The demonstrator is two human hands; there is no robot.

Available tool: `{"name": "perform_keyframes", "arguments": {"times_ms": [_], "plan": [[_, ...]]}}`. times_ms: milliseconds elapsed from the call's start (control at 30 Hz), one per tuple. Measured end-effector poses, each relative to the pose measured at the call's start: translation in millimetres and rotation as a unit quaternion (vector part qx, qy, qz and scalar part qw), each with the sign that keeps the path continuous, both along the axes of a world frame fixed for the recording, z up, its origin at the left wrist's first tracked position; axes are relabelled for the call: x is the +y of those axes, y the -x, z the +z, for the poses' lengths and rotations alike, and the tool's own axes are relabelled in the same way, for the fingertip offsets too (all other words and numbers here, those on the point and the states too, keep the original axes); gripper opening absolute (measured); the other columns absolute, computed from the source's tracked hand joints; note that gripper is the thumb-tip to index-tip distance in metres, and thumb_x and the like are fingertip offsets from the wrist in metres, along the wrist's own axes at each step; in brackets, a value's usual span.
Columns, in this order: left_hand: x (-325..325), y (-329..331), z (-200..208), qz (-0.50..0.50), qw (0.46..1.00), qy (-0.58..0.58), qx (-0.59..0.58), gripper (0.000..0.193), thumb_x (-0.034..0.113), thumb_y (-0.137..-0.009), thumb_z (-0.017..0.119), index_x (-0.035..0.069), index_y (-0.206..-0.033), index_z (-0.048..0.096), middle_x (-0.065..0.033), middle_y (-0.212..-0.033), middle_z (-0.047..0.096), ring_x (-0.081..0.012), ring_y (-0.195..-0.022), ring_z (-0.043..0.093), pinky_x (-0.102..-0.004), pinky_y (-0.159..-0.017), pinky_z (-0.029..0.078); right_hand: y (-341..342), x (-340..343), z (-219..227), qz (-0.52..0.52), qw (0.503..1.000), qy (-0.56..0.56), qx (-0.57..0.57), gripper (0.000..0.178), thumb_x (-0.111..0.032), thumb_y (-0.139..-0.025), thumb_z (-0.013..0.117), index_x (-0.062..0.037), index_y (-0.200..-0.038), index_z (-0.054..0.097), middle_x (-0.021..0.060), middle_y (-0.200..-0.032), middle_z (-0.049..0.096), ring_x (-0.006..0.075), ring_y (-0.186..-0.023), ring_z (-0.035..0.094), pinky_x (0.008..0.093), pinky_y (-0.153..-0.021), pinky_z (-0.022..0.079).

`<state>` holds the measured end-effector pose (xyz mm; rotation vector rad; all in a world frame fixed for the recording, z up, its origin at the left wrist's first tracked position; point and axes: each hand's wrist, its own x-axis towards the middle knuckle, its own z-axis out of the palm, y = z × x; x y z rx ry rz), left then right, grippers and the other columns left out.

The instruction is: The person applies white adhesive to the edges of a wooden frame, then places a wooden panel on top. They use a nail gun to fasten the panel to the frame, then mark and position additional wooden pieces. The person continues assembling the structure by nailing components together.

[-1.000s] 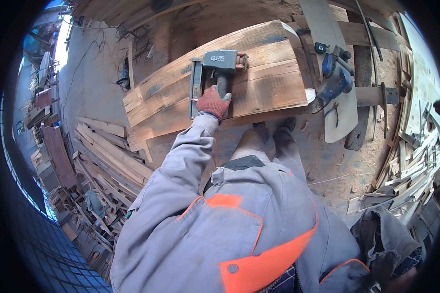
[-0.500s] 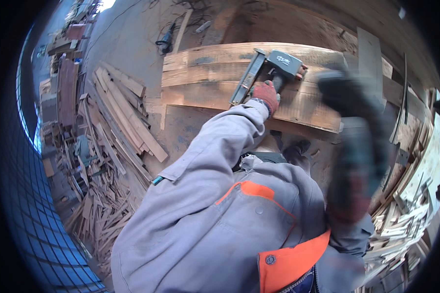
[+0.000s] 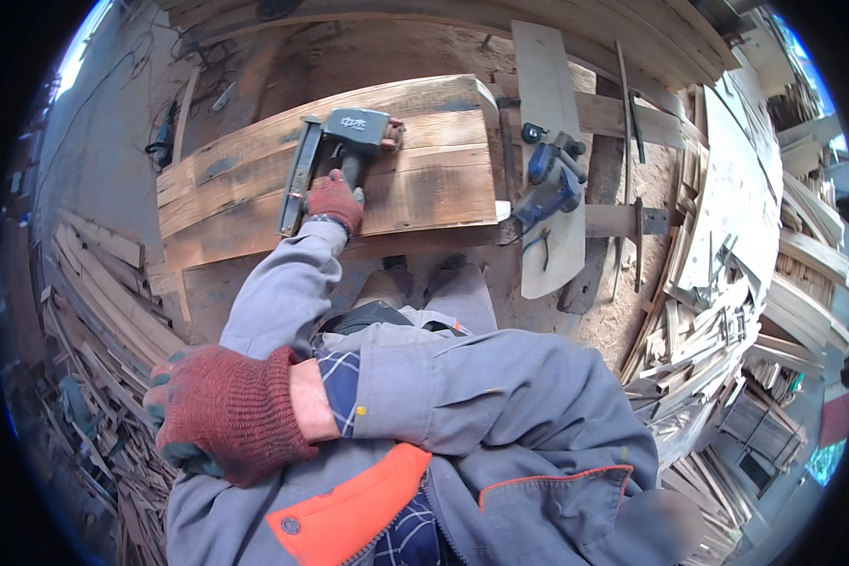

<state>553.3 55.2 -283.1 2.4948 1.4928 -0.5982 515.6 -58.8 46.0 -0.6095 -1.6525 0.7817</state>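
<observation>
My left hand [image 3: 335, 202], in a red knit glove, is closed round the handle of a grey-green nail gun [image 3: 358, 127]. The nail gun rests on a panel of joined wooden boards [image 3: 434, 179] in front of me. My right arm crosses my chest. At its end my right hand [image 3: 226, 410], in a red glove with dark coated fingers, lies over my left upper sleeve. Its fingers look curled, and their tips and whatever they grip are hidden.
A blue power tool [image 3: 547, 179] sits on a pale board [image 3: 542, 255] right of the panel. Long planks [image 3: 108, 283] are stacked at left. Scrap wood [image 3: 698, 349] is heaped at right. Another corded tool [image 3: 163, 137] lies on the floor at far left.
My right hand, blurred and close on the right side before, has swung across my chest to my left sleeve. The view has turned rightward; my left hand stays on the nail gun.
</observation>
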Motion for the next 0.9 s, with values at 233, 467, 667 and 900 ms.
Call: {"name": "perform_keyframes", "arguments": {"times_ms": [233, 467, 667, 900], "plan": [[-0.4, -5.8, 0.8, 0.005, 0.999, 0.006, 0.051, 0.072, 0.055, -0.098, 0.059, 0.001, -0.144, 0.049, -0.0171, -0.138, 0.062, -0.0306, -0.134, 0.057, -0.0462, -0.106, 0.049, -32.7, -19.2, 34.8, 0.067, 0.971, 0.055, 0.224, 0.017, -0.02, -0.065, 0.077, -0.0156, -0.081, 0.073, 0.0078, -0.088, 0.068, 0.0328, -0.089, 0.069, 0.0488, -0.075, 0.056], [-12.3, -15.8, 12.5, 0.037, 0.997, -0.036, 0.065, 0.073, 0.057, -0.097, 0.063, 0.003, -0.144, 0.051, -0.0175, -0.137, 0.062, -0.0321, -0.124, 0.064, -0.0433, -0.106, 0.05, -152.1, -59.6, -0.1, -0.039, 0.858, 0.205, 0.469, 0.018, -0.004, -0.104, 0.062, -0.0026, -0.122, 0.065, 0.0067, -0.102, 0.073, 0.0102, -0.086, 0.067, 0.0257, -0.072, 0.054], [-95.2, -58.7, 41.9, 0.059, 0.862, 0.004, -0.503, 0.049, 0.021, -0.103, 0.065, 0.005, -0.149, 0.053, -0.0134, -0.138, 0.062, -0.0201, -0.122, 0.062, -0.0329, -0.104, 0.051, -317.2, -116.1, -172.3, -0.39, 0.689, 0.375, 0.481, 0.022, -0.014, -0.109, 0.06, -0.0015, -0.127, 0.061, 0.0149, -0.115, 0.074, 0.0215, -0.097, 0.075, 0.037, -0.087, 0.064], [-177.1, -144.5, 54.4, 0.099, 0.835, 0.263, -0.473, 0.024, 0.02, -0.1, 0.069, 0.009, -0.122, 0.072, -0.0065, -0.101, 0.075, -0.0188, -0.087, 0.072, -0.0323, -0.079, 0.057, -337.0, -158.8, -258.9, -0.354, 0.611, 0.394, 0.588, 0.034, -0.023, -0.107, 0.065, -0.0032, -0.134, 0.058, 0.0136, -0.12, 0.072, 0.0235, -0.106, 0.073, 0.0353, -0.09, 0.063]]}}
